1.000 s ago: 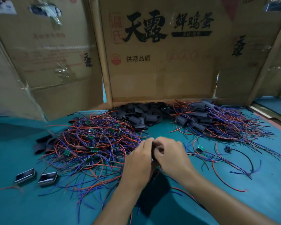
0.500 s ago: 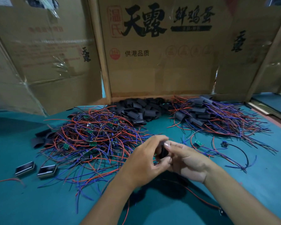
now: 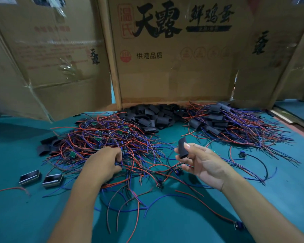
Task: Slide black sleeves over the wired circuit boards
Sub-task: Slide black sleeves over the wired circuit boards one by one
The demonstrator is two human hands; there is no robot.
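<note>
1. The right hand (image 3: pixel 203 163) is raised above the teal tabletop (image 3: pixel 182 223), palm turned toward the camera and wrist bent back, with the forearm coming in from the lower right.
2. Its grip is closed on a single black sleeve (image 3: pixel 182 148): the thumb presses across the front of it and the fingers sit behind, so the sleeve stands roughly upright with its upper end free.
3. The left hand (image 3: pixel 104 163) lies palm down, low on the near edge of the heap of wired circuit boards (image 3: pixel 102 137), with the forearm reaching in from the bottom centre.
4. Its fingers are curled in among the red and blue wires; they seem pinched around something small, but I cannot tell what it is.
5. The two hands are well apart, the left one lower and nearer the tabletop.
6. A pile of loose black sleeves (image 3: pixel 153 116) lies at the back against the cardboard wall (image 3: pixel 174 76).
7. To its right is a heap of boards already sleeved (image 3: pixel 218 120), with wires fanning outward.
8. Two small dark rectangular parts (image 3: pixel 40 178) lie side by side to the left of the left forearm.
</note>
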